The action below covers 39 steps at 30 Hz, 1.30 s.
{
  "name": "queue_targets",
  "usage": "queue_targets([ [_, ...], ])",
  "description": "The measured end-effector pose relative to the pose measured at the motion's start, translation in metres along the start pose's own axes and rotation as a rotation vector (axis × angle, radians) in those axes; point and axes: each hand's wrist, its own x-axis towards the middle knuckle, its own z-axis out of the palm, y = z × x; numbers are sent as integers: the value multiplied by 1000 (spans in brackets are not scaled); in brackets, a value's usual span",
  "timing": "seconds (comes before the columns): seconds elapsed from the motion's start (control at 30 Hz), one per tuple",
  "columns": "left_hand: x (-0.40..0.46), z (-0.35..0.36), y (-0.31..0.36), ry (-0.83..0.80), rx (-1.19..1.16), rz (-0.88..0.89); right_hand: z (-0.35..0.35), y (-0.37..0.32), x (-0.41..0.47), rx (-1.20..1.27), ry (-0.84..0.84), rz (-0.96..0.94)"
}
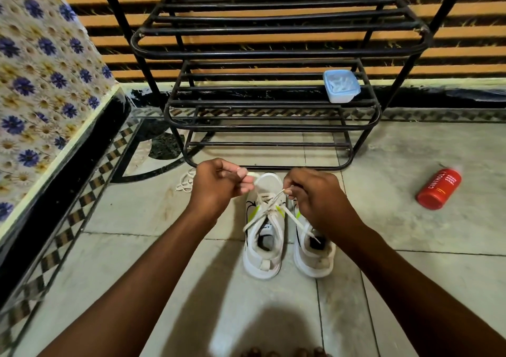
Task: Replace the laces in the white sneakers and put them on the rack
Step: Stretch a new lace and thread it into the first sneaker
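Both hands pinch lace ends: the left hand [219, 185] at eleven o'clock of the left sneaker [264, 228], the right hand [317, 195] at one o'clock. The right sneaker [315, 249] stands just beside it, with the rack [273, 110] at twelve o'clock.

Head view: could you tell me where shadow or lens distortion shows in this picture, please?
Head view: a dark shadow falls on the floor tiles near the bottom edge; the wide lens bows the black shoe rack; the white sneakers stay evenly lit, without glare.

You see white sneakers [264, 236] with lime-yellow accents, a black rack [273, 55], a red bottle [438, 189], and blue-flowered cloth [41, 69].
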Motion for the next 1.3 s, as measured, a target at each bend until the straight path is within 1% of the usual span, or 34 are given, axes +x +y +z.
queue_targets([
  [0.07, -2, 12, 2, -79, -67, 3, 2, -3, 2, -22, -14, -73],
  [0.17, -5, 29, -2, -182, 4, 57, 5, -8, 2, -38, -15, -155],
  [0.27, -5, 37, -4, -211, 130, 126, 5, -8, 6, -22, 16, -157],
  [0.4, -11, 36, -3, -329, 77, 109, 4, 0, 14, -24, 28, -141],
  [0.43, -11, 35, -5, -337, 109, 121, 4, 1, 15, -14, 37, -128],
  [0.53, -7, 34, -11, -339, 206, 147, 9, 1, 15, 96, 92, -27],
  [0.63, -6, 35, -14, -346, 164, 111, 13, 0, 17, 213, 120, 143],
  [0.77, -5, 33, -18, -332, 121, 117, 17, 2, 18, 281, 81, 245],
  [0.97, -2, 26, -24, -290, 100, 183, 24, 10, 17, 362, 2, 258],
  [1.07, 0, 24, -25, -260, 120, 180, 24, 14, 20, 363, -25, 259],
  [1.2, 4, 21, -30, -203, 134, 184, 22, 18, 23, 398, -131, 293],
  [1.3, 6, 20, -32, -167, 171, 189, 21, 23, 26, 374, -180, 265],
])
